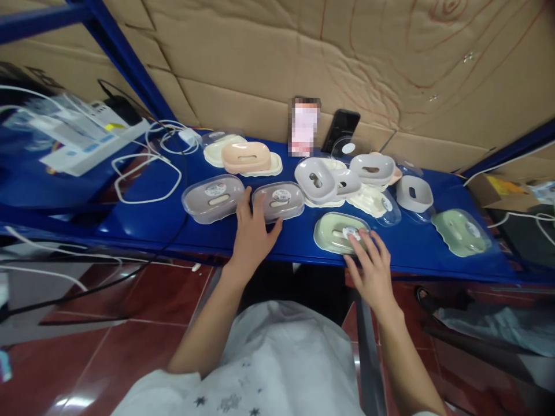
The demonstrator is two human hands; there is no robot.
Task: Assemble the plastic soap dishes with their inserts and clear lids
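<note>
My left hand (254,234) has its fingers apart at the near left edge of a grey lidded dish (284,205), its fingertips touching the clear cover. Left of it lies another grey lidded dish (214,199). Over the right end of a green dish (333,231) with a white label, the spread fingers of my right hand (373,263) touch the cover. Farther back sit a peach dish (246,157) on cream pieces and grey dishes (315,180) among cream pieces. A grey dish (414,193) and a green dish (460,232) are at the right.
A blue table (277,248) carries everything. Two phones, one (304,127) blurred and one black (342,130), lean on the cardboard wall (243,75). White cables (150,199) and a power strip (93,153) lie left. A cardboard box (498,193) and a person's leg (498,326) are at right.
</note>
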